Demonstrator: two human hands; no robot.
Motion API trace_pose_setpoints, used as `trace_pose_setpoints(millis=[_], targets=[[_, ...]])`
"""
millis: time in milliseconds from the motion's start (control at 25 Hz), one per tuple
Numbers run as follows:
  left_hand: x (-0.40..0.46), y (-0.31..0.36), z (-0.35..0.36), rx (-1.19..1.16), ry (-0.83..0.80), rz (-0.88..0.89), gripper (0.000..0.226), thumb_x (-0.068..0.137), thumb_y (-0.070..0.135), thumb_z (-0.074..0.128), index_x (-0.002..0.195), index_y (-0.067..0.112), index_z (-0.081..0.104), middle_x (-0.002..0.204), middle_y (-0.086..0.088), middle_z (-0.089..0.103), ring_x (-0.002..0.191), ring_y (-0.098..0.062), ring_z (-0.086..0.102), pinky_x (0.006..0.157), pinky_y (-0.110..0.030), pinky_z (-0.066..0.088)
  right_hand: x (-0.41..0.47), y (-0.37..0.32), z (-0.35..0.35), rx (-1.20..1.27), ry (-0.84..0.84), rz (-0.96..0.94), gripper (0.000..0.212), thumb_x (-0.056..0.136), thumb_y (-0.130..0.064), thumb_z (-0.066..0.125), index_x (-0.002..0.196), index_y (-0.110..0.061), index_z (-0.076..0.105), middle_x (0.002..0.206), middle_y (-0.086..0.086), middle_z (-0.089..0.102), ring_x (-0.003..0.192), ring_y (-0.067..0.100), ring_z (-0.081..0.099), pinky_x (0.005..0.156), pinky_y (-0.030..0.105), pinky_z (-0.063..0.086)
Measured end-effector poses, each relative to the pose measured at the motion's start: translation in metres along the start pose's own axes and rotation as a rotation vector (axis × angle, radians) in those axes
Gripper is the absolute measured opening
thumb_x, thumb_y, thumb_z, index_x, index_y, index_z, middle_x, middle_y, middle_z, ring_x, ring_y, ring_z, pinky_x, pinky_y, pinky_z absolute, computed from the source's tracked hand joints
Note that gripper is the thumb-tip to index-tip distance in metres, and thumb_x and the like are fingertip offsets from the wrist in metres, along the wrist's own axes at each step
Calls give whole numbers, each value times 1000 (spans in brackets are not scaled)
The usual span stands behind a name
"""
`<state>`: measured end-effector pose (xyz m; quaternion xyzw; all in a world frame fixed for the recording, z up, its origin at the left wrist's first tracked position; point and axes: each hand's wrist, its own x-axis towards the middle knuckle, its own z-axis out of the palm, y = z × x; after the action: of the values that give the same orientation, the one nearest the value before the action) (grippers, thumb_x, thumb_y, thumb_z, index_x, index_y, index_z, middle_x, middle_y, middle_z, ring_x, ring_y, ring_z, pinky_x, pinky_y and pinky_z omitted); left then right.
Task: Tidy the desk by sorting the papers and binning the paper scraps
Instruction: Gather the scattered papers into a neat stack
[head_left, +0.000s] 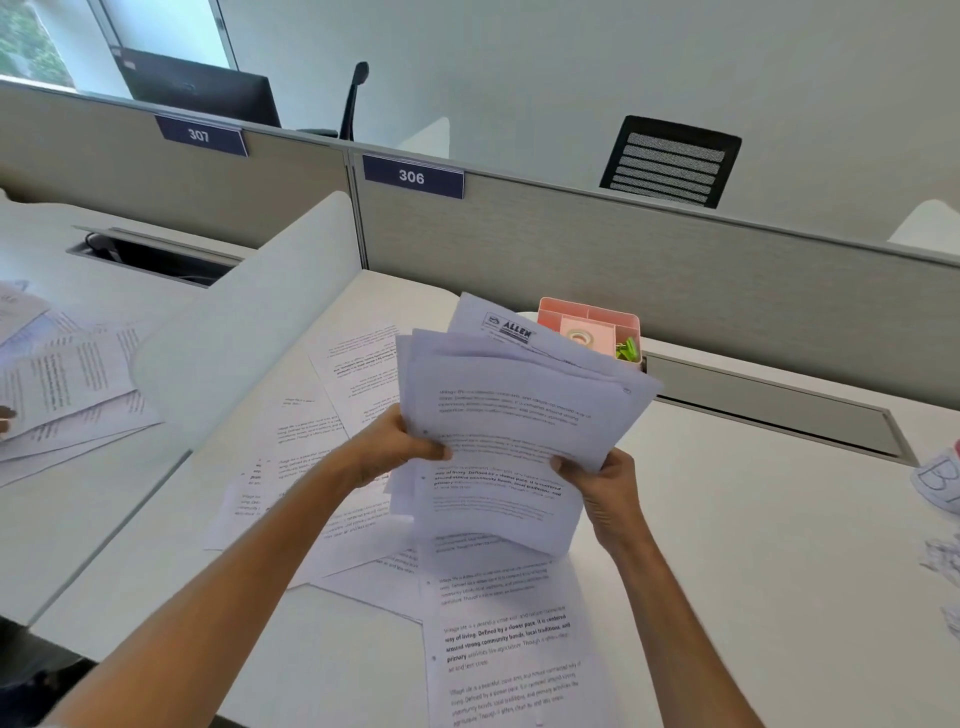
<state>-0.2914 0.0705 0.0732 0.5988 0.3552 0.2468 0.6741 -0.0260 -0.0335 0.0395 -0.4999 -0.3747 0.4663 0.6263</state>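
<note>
A sheaf of printed papers (511, 415) is held upright, long axis tilted away, gripped between curled left hand (397, 449) and right hand (605, 480) fingers.

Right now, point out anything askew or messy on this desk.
The stack of papers held up by both hands is uneven, its sheets fanned at different angles. Loose sheets lie overlapping and crooked on the desk. Crumpled scraps sit at the right edge.
</note>
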Motion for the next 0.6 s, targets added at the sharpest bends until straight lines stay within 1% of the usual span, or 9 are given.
trace_pose_setpoints(millis=[120, 200, 240, 320, 400, 440, 520, 600], targets=[[-1, 2, -1, -109, 41, 91, 54, 64, 7, 82, 115, 17, 67, 116, -13, 70, 107, -32, 67, 84, -49, 58, -1, -5, 7, 27, 13, -67, 25, 68, -7, 78, 87, -22, 77, 91, -1, 77, 79, 14, 73, 64, 24, 56], [-2, 1, -1, -156, 31, 141, 53, 65, 7, 81, 115, 15, 66, 117, -16, 68, 107, -36, 66, 84, -51, 57, -1, -7, 9, 48, 20, -107, 29, 69, -5, 78, 93, -21, 74, 95, 0, 77, 82, 15, 72, 65, 25, 56], [-2, 0, -1, -161, 27, 156, 51, 66, 5, 80, 114, 16, 67, 116, -16, 69, 107, -36, 66, 82, -50, 57, -2, -9, 9, 52, 19, -124, 33, 68, -5, 78, 96, -21, 72, 98, 1, 76, 85, 17, 72, 67, 27, 56], [-5, -2, 0, -144, 47, 156, 49, 62, 8, 83, 109, 18, 71, 113, -13, 71, 105, -33, 67, 80, -44, 58, -3, -11, 9, 46, 18, -142, 41, 66, -5, 80, 101, -22, 69, 100, 1, 75, 88, 18, 71, 68, 28, 56], [-7, -5, 0, -129, 77, 133, 52, 55, 13, 86, 105, 18, 73, 111, -11, 73, 103, -31, 68, 78, -38, 59, -5, -12, 7, 31, 22, -144, 48, 63, -8, 83, 106, -23, 66, 102, 2, 73, 90, 19, 70, 68, 29, 57], [-8, -7, 1, -124, 82, 129, 53, 54, 13, 87, 105, 18, 72, 111, -12, 72, 104, -31, 68, 78, -37, 59, -6, -12, 6, 26, 24, -140, 51, 62, -11, 84, 108, -23, 65, 103, 2, 72, 90, 19, 70, 67, 29, 57], [-8, -6, 3, -111, 83, 136, 56, 54, 13, 87, 108, 17, 71, 111, -13, 72, 104, -32, 68, 78, -39, 59, -8, -12, 6, 13, 34, -121, 49, 60, -15, 85, 104, -24, 67, 100, 0, 73, 87, 18, 71, 66, 29, 57], [-8, -2, 7, -96, 82, 155, 54, 55, 13, 87, 106, 20, 72, 109, -11, 73, 101, -30, 69, 77, -38, 59, -8, -13, 8, -15, 56, -108, 36, 62, -11, 82, 93, -26, 73, 92, -3, 76, 79, 14, 72, 62, 26, 57]])
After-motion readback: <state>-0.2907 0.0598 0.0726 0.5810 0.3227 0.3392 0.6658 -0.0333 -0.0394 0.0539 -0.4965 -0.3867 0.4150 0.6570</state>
